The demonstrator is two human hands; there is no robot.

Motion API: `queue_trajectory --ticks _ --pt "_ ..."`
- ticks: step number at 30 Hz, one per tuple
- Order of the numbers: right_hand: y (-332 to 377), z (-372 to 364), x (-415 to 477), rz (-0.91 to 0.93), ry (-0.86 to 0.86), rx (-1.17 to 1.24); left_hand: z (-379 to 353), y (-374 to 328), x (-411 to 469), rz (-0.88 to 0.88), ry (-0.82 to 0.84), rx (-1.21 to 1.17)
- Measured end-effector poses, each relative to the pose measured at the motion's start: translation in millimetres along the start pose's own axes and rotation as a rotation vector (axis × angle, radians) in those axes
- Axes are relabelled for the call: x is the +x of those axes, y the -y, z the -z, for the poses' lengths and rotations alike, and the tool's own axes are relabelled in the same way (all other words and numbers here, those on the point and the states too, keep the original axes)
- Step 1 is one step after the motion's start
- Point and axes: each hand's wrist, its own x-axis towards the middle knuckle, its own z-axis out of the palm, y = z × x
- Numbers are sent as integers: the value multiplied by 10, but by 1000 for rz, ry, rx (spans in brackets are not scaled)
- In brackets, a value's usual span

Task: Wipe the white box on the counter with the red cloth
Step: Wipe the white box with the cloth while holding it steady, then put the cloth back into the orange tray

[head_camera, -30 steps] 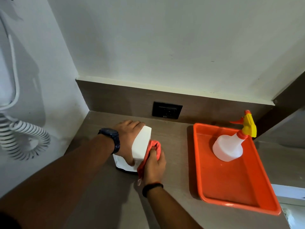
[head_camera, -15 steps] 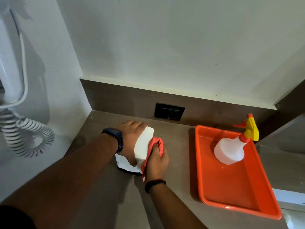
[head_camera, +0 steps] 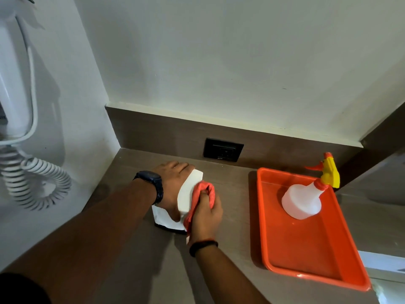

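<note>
On tabletop, mid-wipe. Holding white box in curled left grip, pressing red cloth bunched in right grip. Next, likely: other faces.

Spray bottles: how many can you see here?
1. The bottle stands in the orange tray, to the right of the box. No others show.

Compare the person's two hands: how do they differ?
The left hand holds the white box from above; the right hand grips the red cloth against its side. The left wrist wears a watch, the right a thin band. Both are at the white box.
</note>
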Motion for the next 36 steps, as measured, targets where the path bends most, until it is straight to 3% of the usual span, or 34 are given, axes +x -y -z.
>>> queue_trajectory --ticks 3,9,13,16,21,28,33,36 --pt "151 -46 246 82 31 -78 -8 18 -4 5 0 -9" --pt "-114 33 152 -157 -6 -66 6 -17 -22 25 13 12" --pt "2 5 -22 25 13 -10 -17 14 -11 5 -15 -19" --pt "126 -52 186 143 50 -134 -57 45 4 18 -26 -21" --pt "-65 -6 323 -114 17 -140 -31 13 -3 29 -12 7" --pt "156 310 77 -293 36 223 32 -15 -50 36 2 -17" --pt "598 887 341 2 -37 271 198 -215 -122 70 28 -92" --pt "831 1478 574 225 -157 -98 290 -671 -33 2 -193 -225"
